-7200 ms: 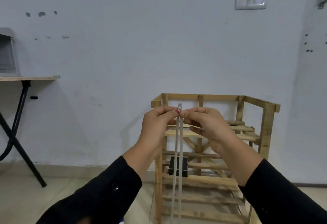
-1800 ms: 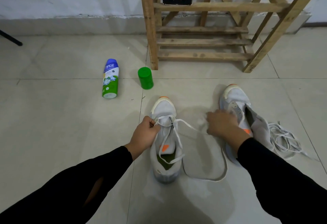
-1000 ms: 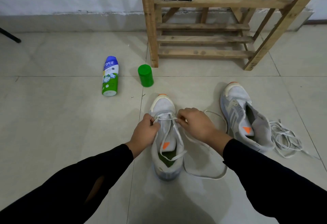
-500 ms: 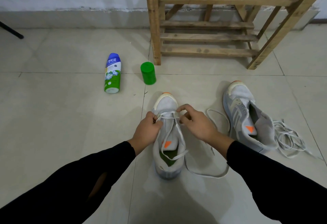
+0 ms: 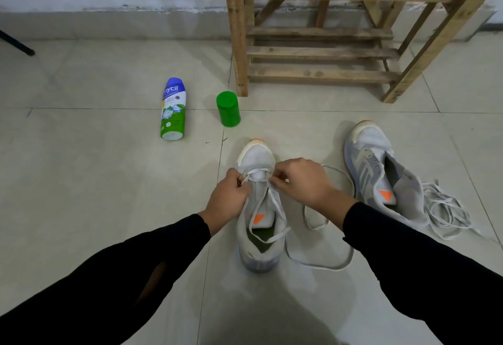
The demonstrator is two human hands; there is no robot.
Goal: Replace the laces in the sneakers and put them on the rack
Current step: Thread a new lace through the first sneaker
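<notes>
Lacing barely begun: centre-frame sneaker [image 5: 255,154] has the lace [image 5: 257,175] through its lowest holes only, left hand [image 5: 231,196] and right hand [image 5: 306,182] each pinching a strand there. Unlaced right-side sneaker [image 5: 377,173] lies with loose laces [image 5: 446,208] beside it; rack [image 5: 321,52] at top shows no shoes.

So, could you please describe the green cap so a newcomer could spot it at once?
Start at the wooden rack. By its left front post stands the green cap, near a lying bottle. It alone is plain green and upright.
</notes>
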